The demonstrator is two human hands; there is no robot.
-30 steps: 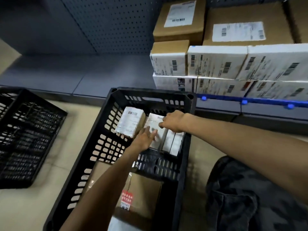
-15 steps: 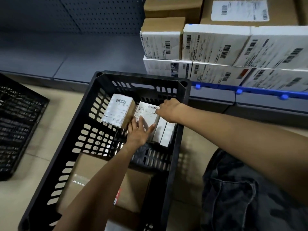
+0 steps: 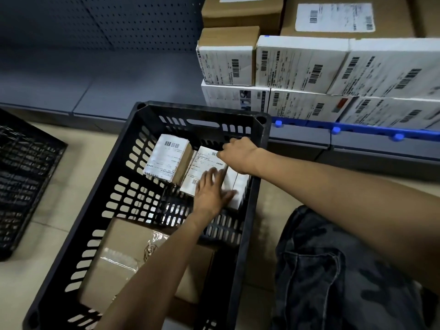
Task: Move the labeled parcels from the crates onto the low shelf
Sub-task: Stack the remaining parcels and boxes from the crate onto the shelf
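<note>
At far right end of crate (image 3: 202, 110): parcel (image 3: 204, 166) stands on edge, label facing up, leaning parcel (image 3: 166, 158) just beside it on the left, white boxes (image 3: 238, 189) touching on the right. Grip: right hand (image 3: 238, 153) curls over its far top edge; left hand (image 3: 212, 194) lies flat, fingers spread and straight, against the near ends.

Risks, as judged:
- tight packing, so a lift drags the boxes along
- single-edge grip slips and parcel drops back
- leaning parcel topples into the gap
- wrist snags the crate wall

Shelf (image 3: 133, 91) just beyond; stack (image 3: 302, 60) on its right.
</note>
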